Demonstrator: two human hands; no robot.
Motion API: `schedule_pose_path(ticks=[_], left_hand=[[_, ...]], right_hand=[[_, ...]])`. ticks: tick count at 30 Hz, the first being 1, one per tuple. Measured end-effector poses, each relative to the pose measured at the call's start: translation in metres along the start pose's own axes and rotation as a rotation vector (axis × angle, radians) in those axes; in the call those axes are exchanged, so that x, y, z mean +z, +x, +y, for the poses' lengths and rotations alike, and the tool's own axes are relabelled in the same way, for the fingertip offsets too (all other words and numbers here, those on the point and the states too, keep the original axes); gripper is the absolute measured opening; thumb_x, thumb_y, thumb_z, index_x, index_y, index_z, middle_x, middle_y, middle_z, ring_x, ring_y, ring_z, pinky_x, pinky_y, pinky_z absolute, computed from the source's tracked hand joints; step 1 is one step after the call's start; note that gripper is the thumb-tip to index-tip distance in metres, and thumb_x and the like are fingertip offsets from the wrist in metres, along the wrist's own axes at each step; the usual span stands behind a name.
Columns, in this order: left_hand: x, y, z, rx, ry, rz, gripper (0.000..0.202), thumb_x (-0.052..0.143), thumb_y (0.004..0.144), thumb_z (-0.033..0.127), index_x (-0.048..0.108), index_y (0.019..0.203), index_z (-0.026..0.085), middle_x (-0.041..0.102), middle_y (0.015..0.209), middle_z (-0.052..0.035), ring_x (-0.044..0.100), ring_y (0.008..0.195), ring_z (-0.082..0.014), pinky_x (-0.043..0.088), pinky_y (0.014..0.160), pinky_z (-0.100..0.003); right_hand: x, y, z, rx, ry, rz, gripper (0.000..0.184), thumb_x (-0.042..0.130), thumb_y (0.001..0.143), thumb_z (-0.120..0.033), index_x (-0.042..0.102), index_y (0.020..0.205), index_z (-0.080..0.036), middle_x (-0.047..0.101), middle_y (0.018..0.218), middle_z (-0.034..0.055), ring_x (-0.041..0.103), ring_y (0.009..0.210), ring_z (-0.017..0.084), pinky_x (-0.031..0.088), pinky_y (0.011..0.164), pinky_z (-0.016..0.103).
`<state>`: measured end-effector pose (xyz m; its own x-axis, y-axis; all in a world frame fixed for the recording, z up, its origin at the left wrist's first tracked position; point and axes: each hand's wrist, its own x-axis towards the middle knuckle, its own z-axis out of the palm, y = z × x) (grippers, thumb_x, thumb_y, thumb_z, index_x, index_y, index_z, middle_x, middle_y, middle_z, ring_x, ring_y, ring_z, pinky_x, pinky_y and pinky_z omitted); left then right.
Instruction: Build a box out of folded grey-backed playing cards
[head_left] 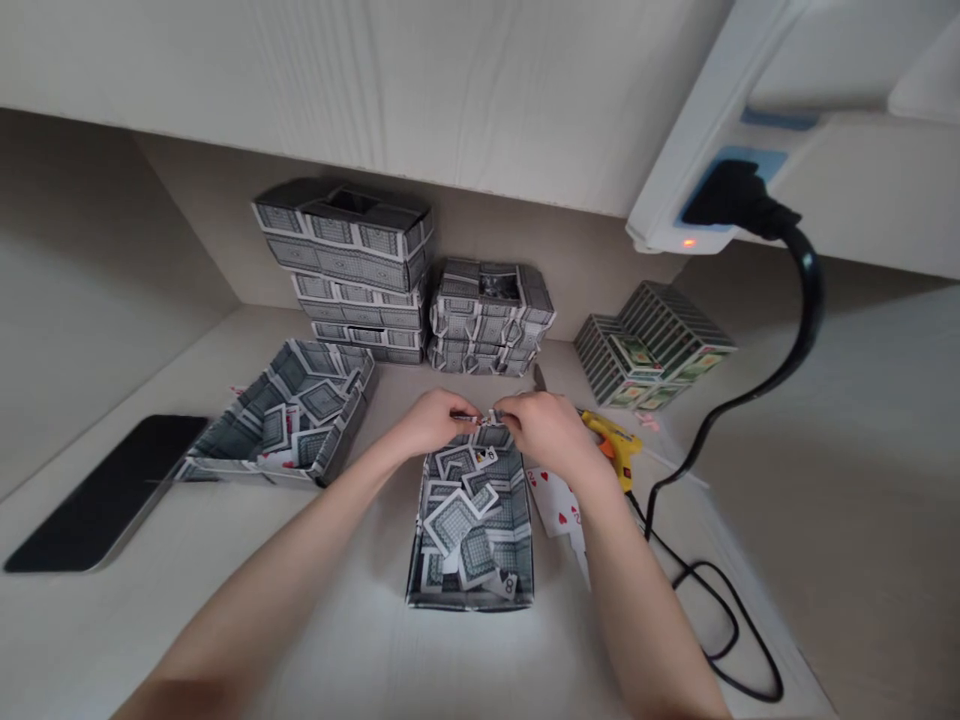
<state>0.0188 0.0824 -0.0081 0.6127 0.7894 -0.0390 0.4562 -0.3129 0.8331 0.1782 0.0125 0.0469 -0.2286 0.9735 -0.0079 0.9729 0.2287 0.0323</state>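
Pinching the far rim of the playing-card box (471,540) on the table (375,660), left hand (439,420) and right hand (551,430) both grip it; an 8 shows on its near wall, a 2 of hearts card (559,505) lies just beside.

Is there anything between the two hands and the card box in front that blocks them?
Nothing visible does. The left hand and the right hand are at the box itself, and their fingers seem to pinch its far rim. The glue gun lies to the right, apart from the box.
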Motion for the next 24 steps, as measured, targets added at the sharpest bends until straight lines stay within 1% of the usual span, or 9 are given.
schedule_pose_path(ticks=[6,13,16,20,24], left_hand=[[0.001,0.000,0.003,0.020,0.026,0.022,0.021,0.056,0.064,0.025,0.068,0.078,0.014,0.069,0.079,-0.0028,0.060,0.073,-0.0163,0.044,0.067,-0.023],[0.006,0.002,-0.002,0.057,0.039,0.028,0.022,0.055,0.065,0.026,0.065,0.080,0.014,0.067,0.080,-0.0036,0.060,0.077,-0.0166,0.044,0.070,-0.024],[0.008,0.003,-0.005,0.066,0.014,0.034,0.021,0.055,0.066,0.026,0.062,0.081,0.014,0.067,0.083,-0.0042,0.059,0.080,-0.0165,0.044,0.072,-0.024],[0.006,0.002,-0.005,0.083,-0.015,0.018,0.026,0.056,0.065,0.025,0.060,0.088,0.014,0.066,0.088,-0.0042,0.059,0.082,-0.0160,0.044,0.072,-0.023],[0.004,0.001,-0.001,0.064,0.086,-0.015,0.023,0.058,0.064,0.027,0.064,0.082,0.015,0.067,0.082,-0.0022,0.059,0.077,-0.0164,0.042,0.066,-0.022]], right_hand=[[0.002,0.000,0.001,-0.004,-0.012,-0.012,0.025,0.037,0.083,-0.024,0.061,0.086,-0.022,0.066,0.081,0.0070,0.059,0.079,0.020,0.034,0.063,0.026],[0.004,0.002,0.001,-0.029,0.008,-0.007,0.024,0.039,0.082,-0.023,0.063,0.085,-0.021,0.066,0.079,0.0074,0.060,0.078,0.020,0.034,0.062,0.026],[0.006,0.003,0.001,-0.034,0.052,-0.004,0.023,0.041,0.081,-0.021,0.064,0.084,-0.021,0.067,0.083,0.0068,0.059,0.081,0.019,0.035,0.064,0.025],[0.010,0.006,0.004,-0.062,0.157,-0.009,0.023,0.043,0.080,-0.017,0.064,0.086,-0.020,0.066,0.086,0.0062,0.058,0.085,0.017,0.035,0.069,0.022],[0.014,0.010,0.004,-0.082,0.267,-0.004,0.026,0.043,0.078,-0.013,0.065,0.091,-0.019,0.065,0.088,0.0059,0.057,0.086,0.014,0.035,0.073,0.020]])
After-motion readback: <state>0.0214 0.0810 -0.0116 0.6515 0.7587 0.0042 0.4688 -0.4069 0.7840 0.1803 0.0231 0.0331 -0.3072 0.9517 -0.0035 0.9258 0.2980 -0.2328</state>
